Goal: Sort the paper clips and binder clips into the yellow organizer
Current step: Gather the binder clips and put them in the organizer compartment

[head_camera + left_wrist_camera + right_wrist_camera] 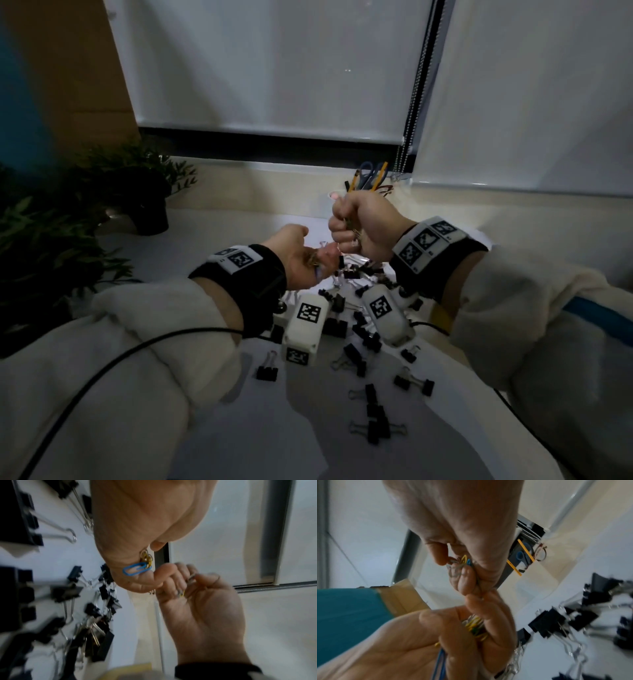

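1. Both hands are raised above the table (239,394), fingertips meeting over the scatter of binder clips (373,346).
2. Left hand (294,255) is cupped palm-up, fingers curled round a bunch of coloured paper clips (475,626); it likely serves as the collecting hand.
3. Right hand (359,224) is fisted, thumb and fingers pinching more paper clips, seemingly passing them across.
4. Yellow organizer (130,669): only an edge shows, near the right wrist.
5. Binder clips lie unsorted.
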{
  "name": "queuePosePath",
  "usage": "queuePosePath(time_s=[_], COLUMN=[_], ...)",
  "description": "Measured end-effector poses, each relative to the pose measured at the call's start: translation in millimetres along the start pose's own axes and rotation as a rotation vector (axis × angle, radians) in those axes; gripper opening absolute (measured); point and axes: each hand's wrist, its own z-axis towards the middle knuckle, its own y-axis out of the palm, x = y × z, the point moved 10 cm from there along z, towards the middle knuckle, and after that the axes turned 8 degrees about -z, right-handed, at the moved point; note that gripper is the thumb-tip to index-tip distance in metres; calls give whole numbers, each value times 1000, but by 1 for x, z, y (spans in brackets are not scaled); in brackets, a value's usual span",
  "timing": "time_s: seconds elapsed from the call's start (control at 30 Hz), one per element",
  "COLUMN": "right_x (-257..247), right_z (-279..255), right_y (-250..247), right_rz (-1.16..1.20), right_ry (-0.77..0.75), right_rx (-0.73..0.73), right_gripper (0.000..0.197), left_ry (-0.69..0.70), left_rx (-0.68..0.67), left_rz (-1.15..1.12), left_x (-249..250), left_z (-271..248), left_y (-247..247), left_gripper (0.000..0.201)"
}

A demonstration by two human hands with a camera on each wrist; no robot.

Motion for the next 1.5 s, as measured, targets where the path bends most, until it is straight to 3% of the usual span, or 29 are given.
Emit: queuePosePath(time_s=[0.1,0.2,0.27,0.47,0.63,0.73,0.83,0.9,0.97,1.07,1.13,1.3,1.4,1.5], right_x=[-17,-23,-32,-58,-51,-46,-34,-13,18,49,59,55,52,61], right_z=[-15,-27,-41,-91,-114,-131,-158,-171,-179,-187,-186,-183,-181,-178], right_y=[-1,-14,-24,-65,-110,-142,-182,-201,-209,-204,-200,-176,-160,-160], right_rz=[-97,-194,-221,-466,-421,-414,-542,-711,-897,-1125,-1121,-1192,-1348,-1422], right_ry=[-52,-86,-158,-307,-391,-437,-365,-202,17,171,156,42,4,29], right_rx=[35,128,159,235,327,480,737,803,744,622,582,461,338,279], right_gripper=[19,26,29,32,35,33,27,19,5,26,36,39,36,35], left_ry=[-48,-136,-148,-64,-5,22,159,260,317,398,463,574,613,715], left_rx=[-86,-229,-286,-296,-261,-247,-196,-193,-212,-239,-262,-288,-325,-318], left_rz=[35,70,67,79,140,187,279,350,410,516,659,1338,1502,1518], left_x=[-23,-49,-59,-76,-85,-92,-91,-88,-90,-97,-103,-126,-129,-113], left_z=[-3,-8,-6,3,16,24,32,38,42,50,54,55,52,45], left_y=[32,65,80,110,130,143,155,166,178,197,208,218,219,220], left_gripper=[48,23,17,23,25,27,28,30,30,30,30,31,36,39])
